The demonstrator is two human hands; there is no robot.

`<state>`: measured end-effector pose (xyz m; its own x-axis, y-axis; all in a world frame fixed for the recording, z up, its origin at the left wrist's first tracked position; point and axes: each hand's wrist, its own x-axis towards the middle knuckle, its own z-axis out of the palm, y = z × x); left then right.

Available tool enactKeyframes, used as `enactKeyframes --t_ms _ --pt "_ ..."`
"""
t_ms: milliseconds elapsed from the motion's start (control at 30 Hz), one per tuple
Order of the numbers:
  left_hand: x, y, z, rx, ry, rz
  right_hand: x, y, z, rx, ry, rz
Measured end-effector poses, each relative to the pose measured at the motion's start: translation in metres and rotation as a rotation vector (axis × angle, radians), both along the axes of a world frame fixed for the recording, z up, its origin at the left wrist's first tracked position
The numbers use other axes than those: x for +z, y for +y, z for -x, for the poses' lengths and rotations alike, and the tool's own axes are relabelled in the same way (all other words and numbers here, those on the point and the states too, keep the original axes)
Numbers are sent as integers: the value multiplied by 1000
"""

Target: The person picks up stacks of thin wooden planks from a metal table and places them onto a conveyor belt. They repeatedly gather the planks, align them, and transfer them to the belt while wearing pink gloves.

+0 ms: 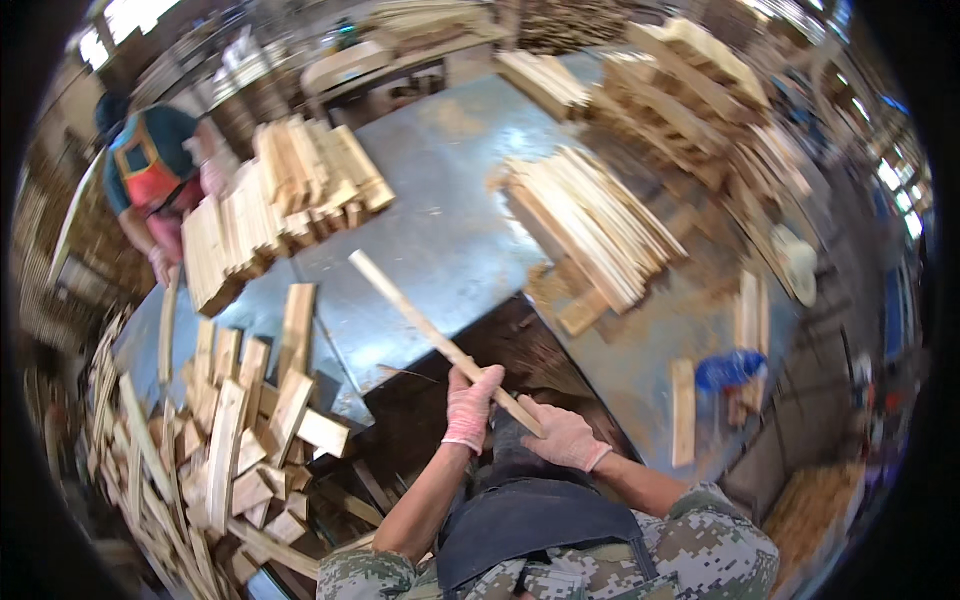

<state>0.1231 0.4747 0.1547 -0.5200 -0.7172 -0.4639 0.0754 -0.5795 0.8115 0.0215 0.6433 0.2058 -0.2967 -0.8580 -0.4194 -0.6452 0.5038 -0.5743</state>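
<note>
A long, narrow wooden strip (405,308) slants over the gap in the metal table, its far end up and to the left. My left hand (470,408), in a pink-and-white work glove, is closed around the strip partway along. Gripping its near end is my right hand (563,434), gloved the same way. Beyond the strip, a stack of pale wooden strips (590,215) lies on the right part of the table. Another stack of boards (240,225) stands at the far left.
A heap of loose offcuts (245,460) fills the left side. The metal table (430,200) surrounds a dark opening in front of me. A co-worker in a red apron (160,175) stands far left. A bottle with a blue top (728,370) and a short board (683,412) sit at right.
</note>
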Motion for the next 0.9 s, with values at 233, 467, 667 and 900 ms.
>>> enactKeyframes --t_ms 233,467,667,900 --pt "-12 -112 35 -160 -93 -18 -46 -118 72 -346 -392 175" --pt "-96 -225 55 -25 -385 -212 -137 -327 225 -379 -328 130" --pt "-78 -296 63 192 -377 -286 -185 -530 294 -304 -128 156" --pt "-86 -393 52 323 -379 -260 -202 -739 297 -91 -106 109"
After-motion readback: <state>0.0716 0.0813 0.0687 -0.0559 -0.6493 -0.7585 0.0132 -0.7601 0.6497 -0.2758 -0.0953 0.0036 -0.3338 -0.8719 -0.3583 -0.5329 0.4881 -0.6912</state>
